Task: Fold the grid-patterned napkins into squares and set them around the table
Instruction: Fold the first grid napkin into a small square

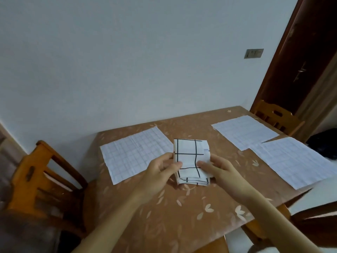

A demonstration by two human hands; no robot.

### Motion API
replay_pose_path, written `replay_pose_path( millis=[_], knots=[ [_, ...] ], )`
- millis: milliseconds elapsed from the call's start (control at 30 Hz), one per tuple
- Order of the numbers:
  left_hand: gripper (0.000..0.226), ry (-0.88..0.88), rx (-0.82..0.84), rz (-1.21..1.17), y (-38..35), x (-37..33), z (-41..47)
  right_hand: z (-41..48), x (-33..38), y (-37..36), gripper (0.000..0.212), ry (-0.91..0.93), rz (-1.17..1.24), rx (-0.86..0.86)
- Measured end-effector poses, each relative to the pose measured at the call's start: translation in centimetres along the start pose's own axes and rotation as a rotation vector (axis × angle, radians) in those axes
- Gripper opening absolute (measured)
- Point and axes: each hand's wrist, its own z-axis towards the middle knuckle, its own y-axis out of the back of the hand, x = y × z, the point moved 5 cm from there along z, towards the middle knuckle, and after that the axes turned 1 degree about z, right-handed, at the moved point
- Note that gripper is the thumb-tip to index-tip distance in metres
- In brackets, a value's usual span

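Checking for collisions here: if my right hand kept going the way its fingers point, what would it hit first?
The right hand points leftward across the folded napkin it grips; past that, it would likely meet the left hand, though depth is unclear.

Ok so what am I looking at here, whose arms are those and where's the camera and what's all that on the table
The camera sits on a person's head, looking forward and down, so the arms are their own. The left hand and right hand hold a folded napkin with bold black grid lines just above the table. Three faintly gridded sheets lie flat: one to the left, two to the right, overlapping slightly. Wooden chairs stand at the left and far right.
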Motion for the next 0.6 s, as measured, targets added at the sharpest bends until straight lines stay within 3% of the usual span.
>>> replay_pose_path(
  millis=[267,333,433,533,600],
  knots=[
    [0.022,0.104,0.021,-0.289,3.6,4.1,-0.1,2.0,-3.7,-2.8,0.027,-0.135,0.348,0.017],
    [0.032,0.119,0.025,-0.3,4.1,5.0,-0.4,2.0,-4.3,-3.6,0.024,-0.17,0.376,0.028],
    [0.038,0.107,0.004,-0.272,4.7,5.9,-1.1,2.2,-5.5,-4.1,0.034,-0.23,0.351,0.053],
    [0.019,0.034,-0.113,-0.057,5.5,6.5,-1.6,2.5,-6.8,-4.4,0.046,-0.279,0.261,0.015],
    [0.006,-0.012,-0.143,0.077,5.5,7.0,-1.7,2.7,-7.5,-4.5,0.032,-0.249,0.142,-0.023]
  ],
)
